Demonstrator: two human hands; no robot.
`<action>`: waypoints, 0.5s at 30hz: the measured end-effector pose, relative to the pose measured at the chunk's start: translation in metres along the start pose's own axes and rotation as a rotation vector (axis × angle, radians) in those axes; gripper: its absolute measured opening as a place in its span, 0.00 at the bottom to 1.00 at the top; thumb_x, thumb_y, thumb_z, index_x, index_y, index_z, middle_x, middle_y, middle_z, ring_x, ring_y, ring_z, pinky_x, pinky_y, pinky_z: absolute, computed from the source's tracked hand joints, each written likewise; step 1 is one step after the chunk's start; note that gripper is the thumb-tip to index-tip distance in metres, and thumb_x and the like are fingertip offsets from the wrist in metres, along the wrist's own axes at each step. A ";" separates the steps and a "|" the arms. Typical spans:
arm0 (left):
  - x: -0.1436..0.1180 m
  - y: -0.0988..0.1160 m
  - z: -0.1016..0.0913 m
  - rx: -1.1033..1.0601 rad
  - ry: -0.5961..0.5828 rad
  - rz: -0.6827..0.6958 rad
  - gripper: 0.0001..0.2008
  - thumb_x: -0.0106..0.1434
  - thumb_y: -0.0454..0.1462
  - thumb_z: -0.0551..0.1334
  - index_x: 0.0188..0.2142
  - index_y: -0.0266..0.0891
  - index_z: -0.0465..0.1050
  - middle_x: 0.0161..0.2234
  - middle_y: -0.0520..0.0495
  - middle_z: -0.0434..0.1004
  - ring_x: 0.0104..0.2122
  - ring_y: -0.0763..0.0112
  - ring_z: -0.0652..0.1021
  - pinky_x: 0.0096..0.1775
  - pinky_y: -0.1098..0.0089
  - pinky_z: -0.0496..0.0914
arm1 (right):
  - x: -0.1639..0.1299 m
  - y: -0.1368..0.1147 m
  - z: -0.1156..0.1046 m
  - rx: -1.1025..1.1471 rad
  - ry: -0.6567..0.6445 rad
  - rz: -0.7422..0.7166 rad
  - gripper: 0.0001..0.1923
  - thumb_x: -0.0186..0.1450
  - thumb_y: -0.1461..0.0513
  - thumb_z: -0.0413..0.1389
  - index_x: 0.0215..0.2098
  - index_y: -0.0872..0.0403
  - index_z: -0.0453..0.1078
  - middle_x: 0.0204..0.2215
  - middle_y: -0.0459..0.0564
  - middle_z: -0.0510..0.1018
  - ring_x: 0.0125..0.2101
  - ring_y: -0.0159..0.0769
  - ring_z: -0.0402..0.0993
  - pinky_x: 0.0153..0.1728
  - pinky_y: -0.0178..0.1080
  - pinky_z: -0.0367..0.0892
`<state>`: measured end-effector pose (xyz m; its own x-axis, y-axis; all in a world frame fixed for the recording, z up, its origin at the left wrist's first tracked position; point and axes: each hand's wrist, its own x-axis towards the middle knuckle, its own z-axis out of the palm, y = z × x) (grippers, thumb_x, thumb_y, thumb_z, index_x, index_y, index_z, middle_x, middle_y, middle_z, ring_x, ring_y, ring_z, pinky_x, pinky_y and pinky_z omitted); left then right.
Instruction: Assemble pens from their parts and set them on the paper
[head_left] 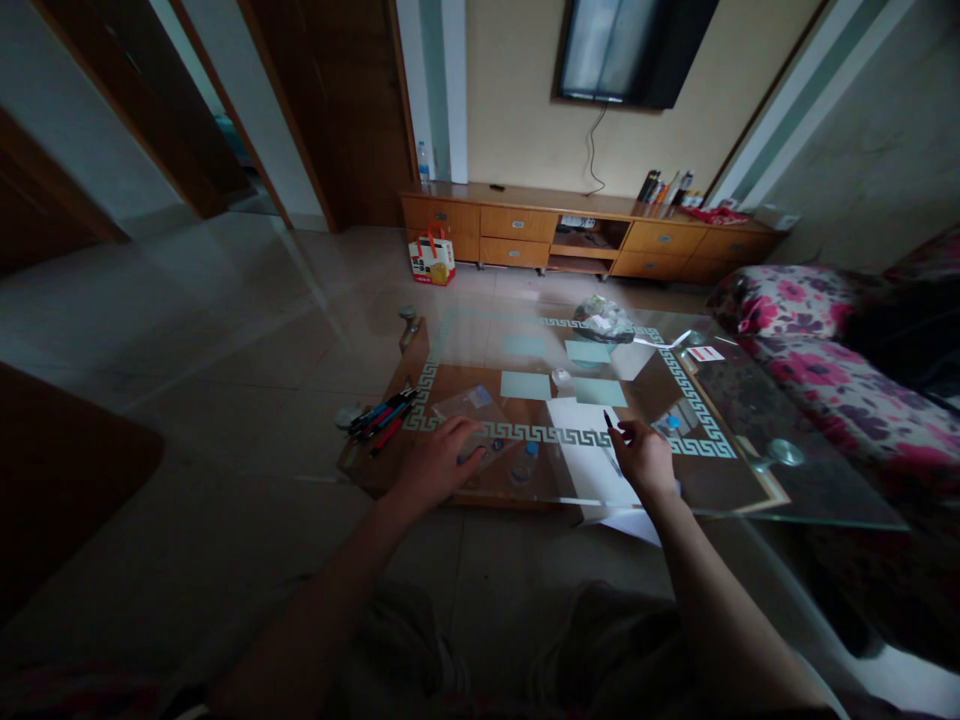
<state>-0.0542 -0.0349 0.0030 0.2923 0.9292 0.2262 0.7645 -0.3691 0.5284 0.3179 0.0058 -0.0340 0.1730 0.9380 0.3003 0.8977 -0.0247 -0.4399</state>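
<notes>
My right hand (645,458) is closed on a dark pen (607,419), whose dark end sticks up past the fingertips. Just beneath that hand, white paper (592,468) shows at the glass coffee table (817,500). My left hand (442,462) is held low over the near left part of the table, thumb and fingers apart, nothing in it. Beside its fingertips lies a clear flat plastic case or sleeve (480,402); whether they touch cannot be made out. Left of that hand is a pile of pens (382,420) in black, blue and red.
A crumpled plastic bag (604,318) sits at the table's far side, near a red-and-white card (705,354). Below the glass a blue-capped bottle (525,464) shows. A floral sofa (840,400) stands right; a wooden TV cabinet (517,222) and carrier bag (433,260) stand beyond.
</notes>
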 end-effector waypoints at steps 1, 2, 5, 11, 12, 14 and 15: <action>0.002 -0.010 -0.006 0.054 0.020 -0.050 0.16 0.67 0.39 0.59 0.54 0.43 0.70 0.51 0.45 0.72 0.49 0.62 0.75 0.51 0.63 0.70 | -0.002 -0.007 -0.003 0.016 0.009 -0.016 0.17 0.65 0.53 0.54 0.41 0.57 0.76 0.32 0.58 0.81 0.31 0.44 0.77 0.36 0.42 0.68; 0.002 -0.022 -0.012 0.113 0.053 -0.110 0.14 0.66 0.39 0.59 0.51 0.42 0.71 0.50 0.44 0.72 0.48 0.61 0.75 0.51 0.63 0.69 | -0.004 -0.014 -0.006 0.037 0.013 -0.036 0.17 0.65 0.53 0.53 0.40 0.57 0.76 0.32 0.57 0.81 0.31 0.44 0.77 0.36 0.41 0.67; 0.000 -0.057 -0.026 0.319 0.024 -0.281 0.11 0.65 0.41 0.60 0.45 0.38 0.72 0.46 0.41 0.73 0.46 0.58 0.75 0.50 0.62 0.69 | -0.012 -0.029 -0.011 0.074 0.010 -0.079 0.16 0.65 0.54 0.52 0.40 0.57 0.76 0.32 0.56 0.81 0.31 0.43 0.76 0.36 0.41 0.67; -0.009 -0.098 -0.030 0.527 -0.078 -0.455 0.16 0.61 0.38 0.63 0.46 0.33 0.69 0.47 0.35 0.72 0.46 0.56 0.75 0.50 0.61 0.68 | -0.017 -0.035 -0.009 0.102 0.002 -0.071 0.14 0.65 0.56 0.52 0.41 0.56 0.75 0.35 0.55 0.81 0.28 0.39 0.74 0.35 0.40 0.66; -0.009 -0.100 -0.029 0.529 -0.088 -0.451 0.15 0.61 0.37 0.62 0.47 0.33 0.69 0.46 0.35 0.72 0.46 0.56 0.75 0.50 0.61 0.69 | -0.017 -0.034 -0.009 0.103 0.002 -0.075 0.14 0.65 0.56 0.52 0.41 0.55 0.75 0.35 0.55 0.81 0.28 0.39 0.74 0.35 0.40 0.66; -0.008 -0.103 -0.026 0.532 -0.098 -0.458 0.13 0.62 0.34 0.60 0.47 0.32 0.69 0.46 0.34 0.73 0.45 0.54 0.76 0.48 0.60 0.69 | -0.017 -0.034 -0.009 0.107 0.007 -0.083 0.14 0.65 0.57 0.52 0.41 0.55 0.75 0.35 0.54 0.81 0.27 0.38 0.74 0.35 0.40 0.66; -0.007 -0.104 -0.025 0.529 -0.099 -0.466 0.13 0.63 0.33 0.59 0.47 0.32 0.69 0.46 0.33 0.73 0.45 0.54 0.76 0.47 0.60 0.70 | -0.017 -0.035 -0.010 0.109 0.009 -0.086 0.14 0.65 0.57 0.52 0.41 0.55 0.76 0.35 0.54 0.81 0.27 0.38 0.74 0.35 0.40 0.66</action>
<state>-0.1505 -0.0034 -0.0331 -0.1017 0.9947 -0.0155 0.9916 0.1026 0.0782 0.2877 -0.0121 -0.0156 0.1019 0.9318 0.3484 0.8600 0.0935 -0.5016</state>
